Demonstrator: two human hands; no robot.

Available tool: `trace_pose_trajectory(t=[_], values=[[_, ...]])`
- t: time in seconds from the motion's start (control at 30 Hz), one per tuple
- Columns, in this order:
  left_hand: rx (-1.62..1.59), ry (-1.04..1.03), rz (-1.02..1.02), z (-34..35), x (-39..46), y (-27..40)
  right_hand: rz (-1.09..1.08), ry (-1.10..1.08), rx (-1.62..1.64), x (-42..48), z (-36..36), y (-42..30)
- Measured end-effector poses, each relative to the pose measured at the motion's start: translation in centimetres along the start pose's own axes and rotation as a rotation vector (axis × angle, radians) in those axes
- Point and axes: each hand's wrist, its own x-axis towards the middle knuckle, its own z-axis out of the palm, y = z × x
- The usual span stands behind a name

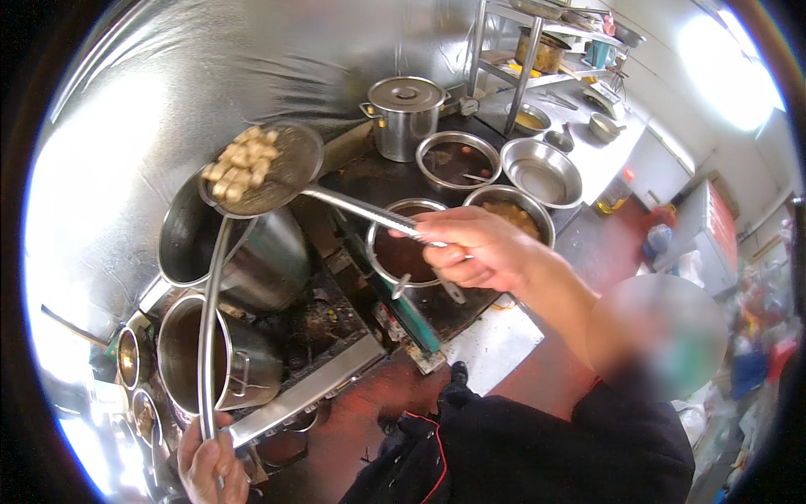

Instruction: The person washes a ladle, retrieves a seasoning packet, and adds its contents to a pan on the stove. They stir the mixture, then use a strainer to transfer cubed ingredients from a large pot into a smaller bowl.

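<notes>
My right hand point(475, 246) is closed around the metal handle of a round skimmer point(296, 157), whose bowl holds pale, chunky food pieces point(242, 164) on its far-left side. Below, my left hand point(211, 463) grips a long metal handle point(209, 327) that runs up to the underside of the skimmer bowl; the head of this second utensil is hidden. Both utensils are over a large steel stockpot point(277, 258) with a dark inside. Nearer to me stands another steel pot point(252, 359) with brownish contents, beneath the long handle.
A lidded stockpot point(406, 120) stands at the back. Beside it are a pot of dark liquid point(458, 160), a wide steel bowl point(544, 173) and a pot of brownish food point(513, 217). A metal shelf point(529, 69) rises behind. Small pots point(129, 357) line the left edge.
</notes>
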Motion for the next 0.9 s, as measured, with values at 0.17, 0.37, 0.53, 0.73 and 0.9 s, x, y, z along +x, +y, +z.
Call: trace_pose_trajectory(t=[0.17,0.37,0.53,0.73,0.9], values=[[-0.193,-0.388,-0.282,11.0,4.0,-4.7,-0.033,0.294,-0.052,-10.3,-10.7,-2.5],[-0.161,-0.635,-0.523,19.1,5.4,-9.9,0.01,0.559,-0.009,-19.0,-17.8,-0.3],[0.156,-0.713,-0.591,23.8,6.2,-11.8,0.002,0.711,0.107,-24.2,-22.4,4.3],[0.504,-0.792,-0.519,25.5,6.7,-14.2,0.008,0.887,0.055,-26.9,-22.5,7.7],[0.734,-0.81,-0.338,24.8,7.0,-16.4,0.018,0.942,-0.102,-27.1,-21.5,8.6]])
